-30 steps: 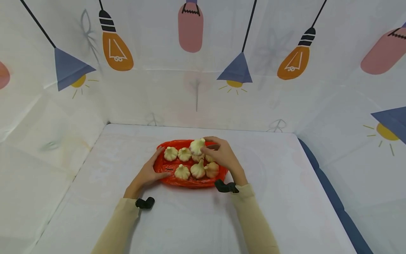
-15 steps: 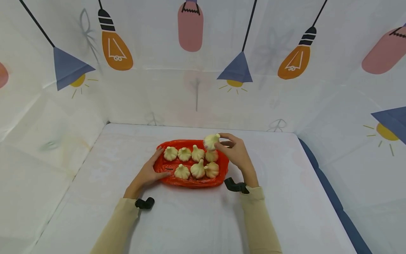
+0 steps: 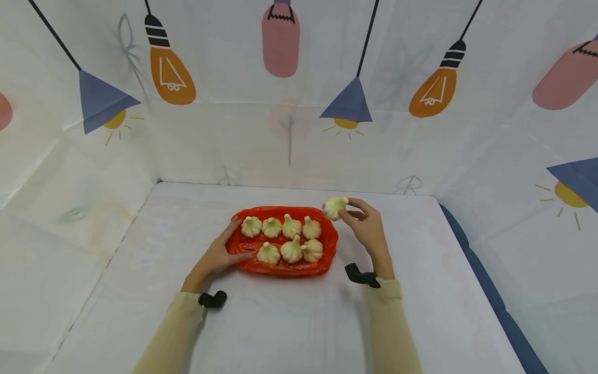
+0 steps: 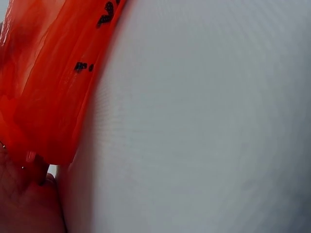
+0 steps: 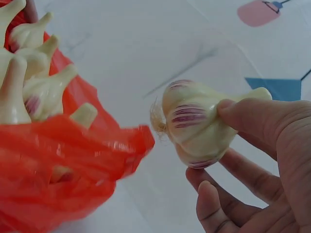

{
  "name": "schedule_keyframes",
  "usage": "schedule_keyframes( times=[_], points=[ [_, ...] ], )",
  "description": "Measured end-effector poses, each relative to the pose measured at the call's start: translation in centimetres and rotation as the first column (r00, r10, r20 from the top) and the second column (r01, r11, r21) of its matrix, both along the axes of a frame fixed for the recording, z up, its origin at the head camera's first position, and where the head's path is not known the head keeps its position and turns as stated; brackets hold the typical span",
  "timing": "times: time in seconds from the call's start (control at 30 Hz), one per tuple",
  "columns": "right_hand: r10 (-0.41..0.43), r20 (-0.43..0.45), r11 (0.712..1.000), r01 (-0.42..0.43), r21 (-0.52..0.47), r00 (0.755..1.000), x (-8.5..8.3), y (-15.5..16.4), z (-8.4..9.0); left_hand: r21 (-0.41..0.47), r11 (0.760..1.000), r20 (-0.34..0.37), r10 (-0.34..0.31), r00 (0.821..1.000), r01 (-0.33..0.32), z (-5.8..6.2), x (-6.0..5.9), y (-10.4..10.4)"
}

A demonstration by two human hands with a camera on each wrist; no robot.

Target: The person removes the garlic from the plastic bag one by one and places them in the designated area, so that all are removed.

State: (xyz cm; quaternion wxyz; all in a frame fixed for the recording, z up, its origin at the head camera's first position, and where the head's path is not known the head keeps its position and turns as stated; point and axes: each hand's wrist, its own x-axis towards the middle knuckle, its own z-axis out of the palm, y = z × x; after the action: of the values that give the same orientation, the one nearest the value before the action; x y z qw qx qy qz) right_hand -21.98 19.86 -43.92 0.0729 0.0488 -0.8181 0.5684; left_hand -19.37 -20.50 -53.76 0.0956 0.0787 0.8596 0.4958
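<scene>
My left hand (image 3: 216, 258) grips the left end of a tray covered in red plastic (image 3: 252, 266), its thumb lying over the near side. In the left wrist view the crinkled red plastic (image 4: 53, 87) carries black marks, and only part of the hand shows. Several garlic bulbs (image 3: 291, 249) sit in the tray in two rows. Just beyond the tray's far right corner, my right hand (image 3: 369, 228) pinches one garlic bulb (image 5: 201, 119) near its stem between thumb and fingers. That bulb is pale with purple streaks, and its dry roots face the tray.
The tray stands on a white table (image 3: 289, 327). A white sheet printed with lamps and bulbs (image 3: 289, 135) encloses the table at the back and sides. Dark blue cloth (image 3: 481, 275) runs along the right edge.
The right hand has carried its garlic bulb rightward from above the tray to beyond its right corner, uncovering the back-row bulbs there. The left hand stays in place.
</scene>
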Motion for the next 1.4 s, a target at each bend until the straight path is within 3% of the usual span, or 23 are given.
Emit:
schedule_keyframes(
  times=[0.33,0.7,0.93,1.4],
  points=[
    [-0.054,0.066,0.998,0.057,-0.035,0.996,0.3,1.9,-2.3,-0.008,1.0,0.005,-0.002,1.0,0.002,0.0,-0.1,0.0],
    [-0.118,0.153,0.993,0.114,0.035,0.981,0.2,4.0,-6.1,-0.02,1.0,-0.002,-0.004,1.0,0.004,-0.1,-0.1,0.0],
    [-0.117,0.224,0.993,0.115,0.022,0.968,-0.1,4.9,-7.3,-0.021,1.0,0.009,-0.002,1.0,0.003,0.3,0.0,0.0],
    [-0.148,0.141,0.989,0.142,0.05,0.979,-0.5,4.7,-8.2,-0.022,1.0,0.006,-0.005,1.0,0.006,-0.1,-0.2,-0.1]
  ],
)
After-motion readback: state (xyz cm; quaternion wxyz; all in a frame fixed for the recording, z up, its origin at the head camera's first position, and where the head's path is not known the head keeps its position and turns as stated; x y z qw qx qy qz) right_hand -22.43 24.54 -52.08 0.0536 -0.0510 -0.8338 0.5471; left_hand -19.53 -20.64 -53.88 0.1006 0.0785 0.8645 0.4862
